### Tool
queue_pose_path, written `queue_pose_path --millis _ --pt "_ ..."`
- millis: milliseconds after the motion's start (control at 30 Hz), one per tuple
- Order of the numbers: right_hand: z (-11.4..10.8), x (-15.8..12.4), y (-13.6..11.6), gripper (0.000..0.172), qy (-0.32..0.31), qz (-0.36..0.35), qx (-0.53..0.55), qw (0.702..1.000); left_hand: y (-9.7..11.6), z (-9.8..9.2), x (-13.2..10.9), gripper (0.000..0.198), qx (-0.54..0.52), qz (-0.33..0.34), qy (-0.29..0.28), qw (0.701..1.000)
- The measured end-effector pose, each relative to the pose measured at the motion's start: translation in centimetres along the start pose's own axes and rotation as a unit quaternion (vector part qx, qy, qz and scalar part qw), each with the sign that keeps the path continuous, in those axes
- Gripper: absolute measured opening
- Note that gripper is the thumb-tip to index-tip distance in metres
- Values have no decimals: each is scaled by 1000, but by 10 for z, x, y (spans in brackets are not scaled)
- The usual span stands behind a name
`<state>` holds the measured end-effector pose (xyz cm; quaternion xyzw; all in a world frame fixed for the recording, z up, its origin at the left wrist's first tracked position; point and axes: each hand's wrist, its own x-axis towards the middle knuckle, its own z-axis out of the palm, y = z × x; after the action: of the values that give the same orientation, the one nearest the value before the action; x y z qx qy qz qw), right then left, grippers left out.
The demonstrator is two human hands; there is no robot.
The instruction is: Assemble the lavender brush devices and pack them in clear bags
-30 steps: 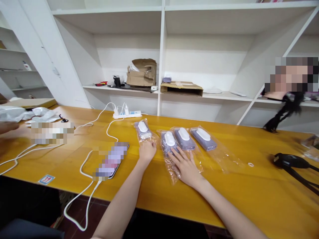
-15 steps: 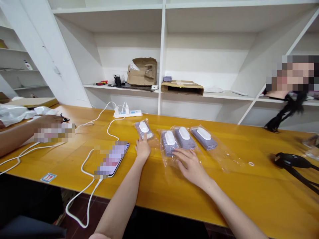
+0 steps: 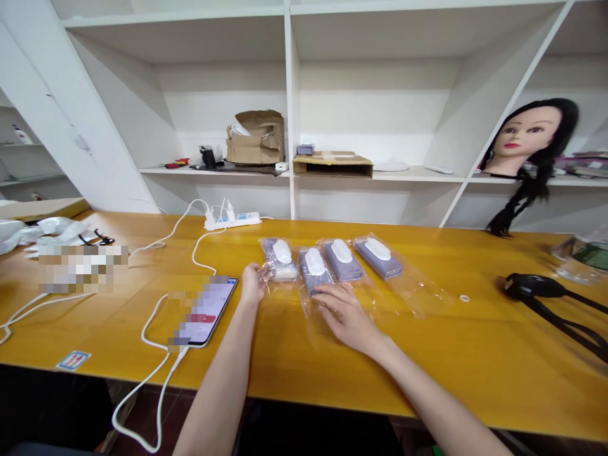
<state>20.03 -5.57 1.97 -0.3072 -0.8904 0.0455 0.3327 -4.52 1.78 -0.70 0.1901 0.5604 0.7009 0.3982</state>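
Note:
Four small grey-purple packs, each with a white oval piece on top and wrapped in a clear plastic bag, lie in a row on the table. My left hand (image 3: pixel 251 285) is at the near left edge of the leftmost bagged pack (image 3: pixel 281 256), its fingers curled on the bag's edge. My right hand (image 3: pixel 349 316) rests with extended fingers on the near end of the second bagged pack (image 3: pixel 314 266). To the right lie the third bagged pack (image 3: pixel 342 258) and the tilted fourth bagged pack (image 3: pixel 379 256).
A phone (image 3: pixel 209 316) on a white cable lies left of my left arm. Behind it is a power strip (image 3: pixel 232 220). A white ring (image 3: pixel 464 298) and a black strapped object (image 3: pixel 534 288) lie on the right. Shelves hold cardboard boxes (image 3: pixel 256 139) and a mannequin head (image 3: pixel 527 139).
The leftmost pack has moved right, closer to the second one. My left hand has shifted from its top to its left edge. Another person's arm at the left has left the view.

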Motion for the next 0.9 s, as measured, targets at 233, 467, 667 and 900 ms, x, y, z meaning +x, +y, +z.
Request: queue_pose_path --millis 233,467,667,900 --pt "7 -1 5 30 5 -10 25 1000 7 -1 -14 33 58 -66 -140 986" --pt "11 -5 8 30 -28 -5 19 999 4 -1 -13 20 45 -81 -123 988" --pt "11 -8 10 31 -63 4 3 998 13 1 -13 14 -62 -68 -81 992" --pt "9 -3 9 29 -56 5 44 997 41 1 -37 20 -230 -39 -143 962"
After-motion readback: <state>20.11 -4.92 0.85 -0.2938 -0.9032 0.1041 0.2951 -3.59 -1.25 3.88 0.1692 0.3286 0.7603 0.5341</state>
